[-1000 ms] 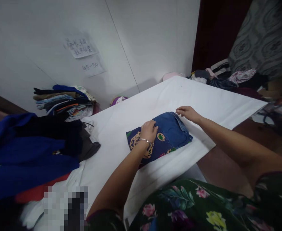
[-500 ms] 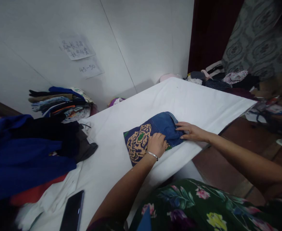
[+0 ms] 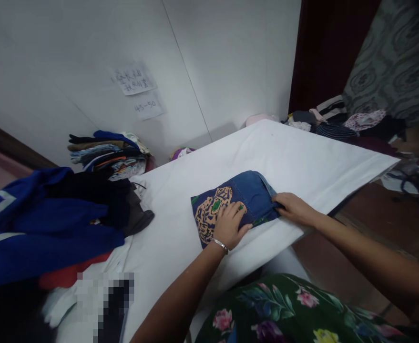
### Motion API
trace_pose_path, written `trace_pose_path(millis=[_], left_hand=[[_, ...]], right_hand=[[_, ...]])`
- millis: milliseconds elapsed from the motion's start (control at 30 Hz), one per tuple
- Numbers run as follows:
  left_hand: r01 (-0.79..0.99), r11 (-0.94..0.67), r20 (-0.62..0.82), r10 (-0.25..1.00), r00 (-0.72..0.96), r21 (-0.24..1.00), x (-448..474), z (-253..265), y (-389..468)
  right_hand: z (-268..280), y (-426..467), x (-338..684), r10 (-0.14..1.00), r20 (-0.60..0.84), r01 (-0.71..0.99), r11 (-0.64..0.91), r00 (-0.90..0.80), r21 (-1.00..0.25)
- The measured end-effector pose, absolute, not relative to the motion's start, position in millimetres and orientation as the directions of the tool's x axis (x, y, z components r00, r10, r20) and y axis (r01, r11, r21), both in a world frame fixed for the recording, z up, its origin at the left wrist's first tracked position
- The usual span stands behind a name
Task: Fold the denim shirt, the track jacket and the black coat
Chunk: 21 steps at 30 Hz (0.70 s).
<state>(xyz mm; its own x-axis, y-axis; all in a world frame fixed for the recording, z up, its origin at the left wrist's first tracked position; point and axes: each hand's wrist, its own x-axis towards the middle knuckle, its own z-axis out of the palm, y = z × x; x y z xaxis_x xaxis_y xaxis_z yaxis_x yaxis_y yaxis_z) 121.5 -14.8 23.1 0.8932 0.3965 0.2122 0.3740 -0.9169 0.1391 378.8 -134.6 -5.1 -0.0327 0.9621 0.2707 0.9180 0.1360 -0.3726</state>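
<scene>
A folded blue garment (image 3: 254,190), part denim and part dark cloth with a tan and green print, lies flat on the white-covered table (image 3: 284,147). My left hand (image 3: 229,226), a silver bracelet at its wrist, rests palm down on the printed part with its fingers stretched out. At the garment's right end, my right hand (image 3: 295,208) pinches the denim edge between thumb and fingers. The fold under the right fingers is partly hidden.
Left on the table is a heap of blue and black clothes (image 3: 76,209). Behind it stands a stack of folded garments (image 3: 112,152). A pixelated dark object (image 3: 114,309) lies at the front left. More clothes (image 3: 348,124) are piled beyond the table's far right edge.
My right hand has gone from loosely spread fingers to gripping the garment's right edge. My left hand has flattened out on the print. The whole view has shifted slightly.
</scene>
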Motion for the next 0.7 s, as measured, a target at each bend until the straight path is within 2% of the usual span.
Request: trace_pose_path(millis=[133, 233, 333, 433, 567, 700], left_hand=[[0.589, -0.803, 0.168, 0.595, 0.786, 0.086, 104.4, 13.1, -6.3], [0.619, -0.784, 0.130, 0.619, 0.775, 0.047, 103.0, 2.4, -7.3], [0.614, -0.787, 0.125, 0.617, 0.777, 0.064, 104.3, 2.5, -5.7], [0.647, -0.753, 0.131, 0.657, 0.742, 0.117, 101.3, 9.7, 5.9], [0.804, -0.571, 0.100, 0.821, 0.562, 0.166, 91.0, 7.5, 24.6], [0.816, -0.534, 0.084, 0.844, 0.530, 0.221, 85.6, -4.9, 29.3]], right_hand=[[5.8, -131.6, 362.3, 0.949, 0.313, 0.906, 0.145, -0.015, -0.399], [18.4, -113.7, 335.0, 0.925, 0.376, 0.881, 0.222, -0.055, -0.417], [25.6, -85.2, 310.4, 0.914, 0.396, 0.886, 0.255, -0.090, -0.387], [16.0, -57.7, 303.1, 0.940, 0.337, 0.922, 0.172, -0.049, -0.347], [-13.0, -40.4, 311.8, 0.982, 0.171, 0.942, -0.015, 0.077, -0.336], [-27.3, -42.6, 314.5, 0.978, 0.191, 0.952, -0.026, 0.087, -0.304]])
